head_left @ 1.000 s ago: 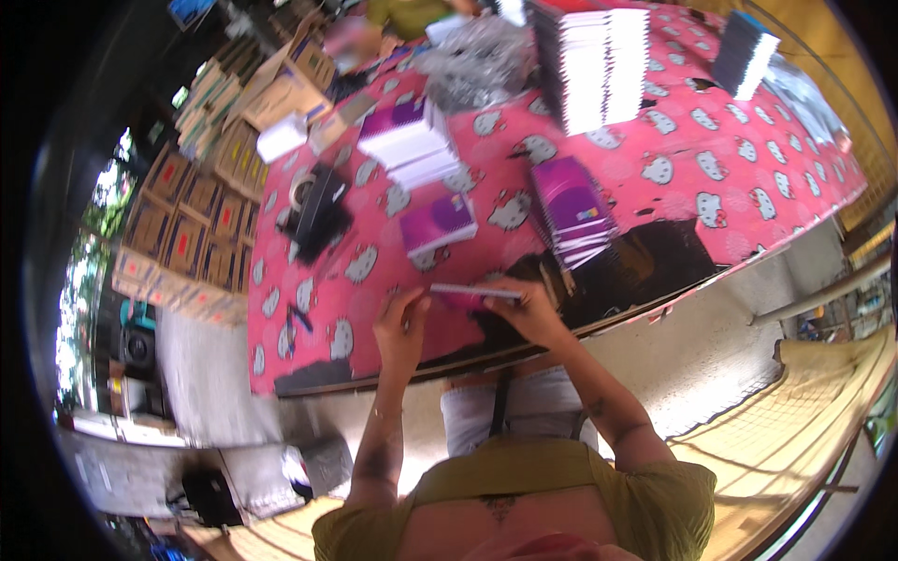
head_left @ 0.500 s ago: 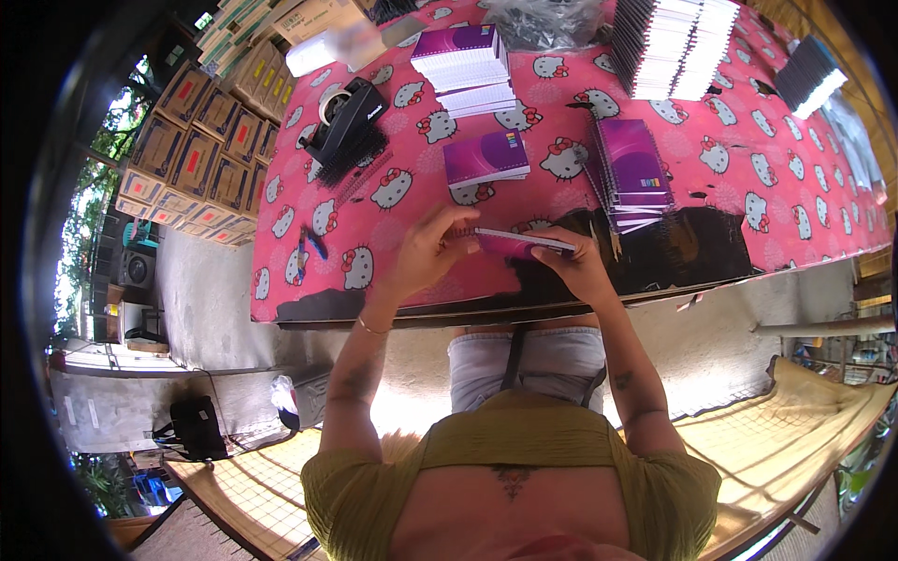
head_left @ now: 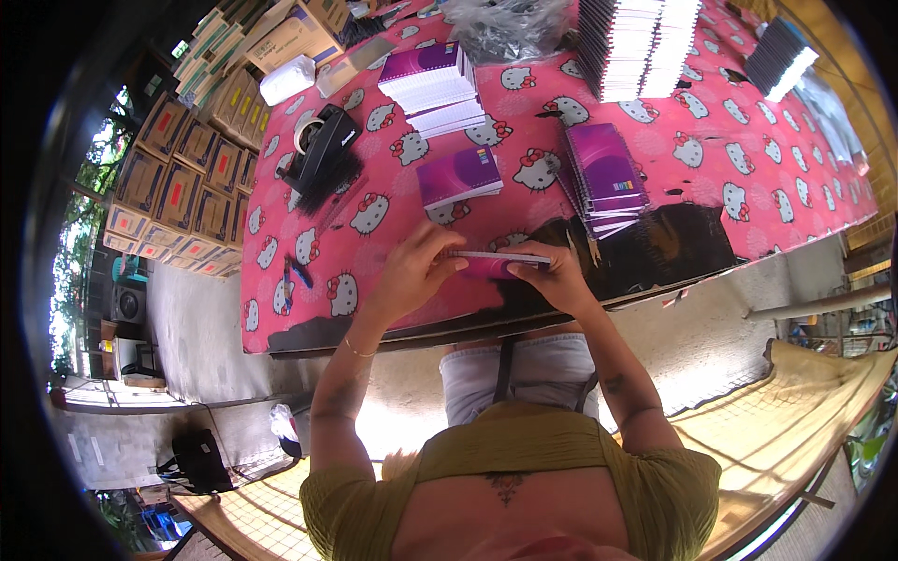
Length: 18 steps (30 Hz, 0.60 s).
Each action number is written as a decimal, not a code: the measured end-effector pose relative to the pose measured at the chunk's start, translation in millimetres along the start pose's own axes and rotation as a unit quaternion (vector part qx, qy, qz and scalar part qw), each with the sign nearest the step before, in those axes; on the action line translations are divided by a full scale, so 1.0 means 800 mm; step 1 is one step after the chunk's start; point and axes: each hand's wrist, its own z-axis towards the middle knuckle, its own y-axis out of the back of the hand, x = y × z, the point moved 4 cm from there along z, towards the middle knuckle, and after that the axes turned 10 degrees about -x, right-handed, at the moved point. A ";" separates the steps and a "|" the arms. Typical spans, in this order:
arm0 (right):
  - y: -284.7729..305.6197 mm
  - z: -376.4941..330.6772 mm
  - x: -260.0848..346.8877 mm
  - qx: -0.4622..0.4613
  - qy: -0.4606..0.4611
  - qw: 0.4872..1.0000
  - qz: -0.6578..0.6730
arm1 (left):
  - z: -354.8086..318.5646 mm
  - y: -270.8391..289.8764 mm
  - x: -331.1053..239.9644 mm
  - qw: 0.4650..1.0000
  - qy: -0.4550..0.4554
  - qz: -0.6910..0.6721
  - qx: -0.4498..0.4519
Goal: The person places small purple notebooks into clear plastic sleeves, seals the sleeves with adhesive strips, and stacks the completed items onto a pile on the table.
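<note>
Above the table's near edge, a purple spiral notebook (head_left: 488,265) is held tilted, its page edges facing up. My left hand (head_left: 413,268) pinches its left end, where the coil binding is. My right hand (head_left: 558,277) grips the other end, thumb across the cover. Just beyond lies a small pile of purple notebooks without visible coils (head_left: 459,176). To the right stands a stack of spiral-bound purple notebooks (head_left: 606,178). Farther back is a taller stack of purple-covered pads (head_left: 432,86).
A black tape dispenser (head_left: 321,148) and small pliers or snips (head_left: 297,272) lie on the left of the pink patterned table cover (head_left: 369,215). Tall stacks of bound notebooks (head_left: 638,47) rise at the back right, beside crumpled clear plastic (head_left: 510,28). Cardboard boxes (head_left: 178,187) are piled left of the table.
The held notebook has turned so that its page edges now face up instead of its cover. Both hands keep hold of it. The whole view has shifted slightly.
</note>
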 end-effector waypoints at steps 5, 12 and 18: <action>-0.010 -0.005 0.005 -0.026 -0.024 0.999 0.022 | -0.002 -0.003 -0.011 0.974 -0.054 0.220 -0.026; -0.018 -0.009 0.029 -0.090 -0.029 0.993 0.075 | -0.078 -0.085 -0.017 0.932 -0.061 0.335 -0.127; -0.015 -0.011 0.043 -0.055 -0.044 0.997 0.042 | -0.068 -0.083 -0.019 0.918 -0.120 0.360 -0.112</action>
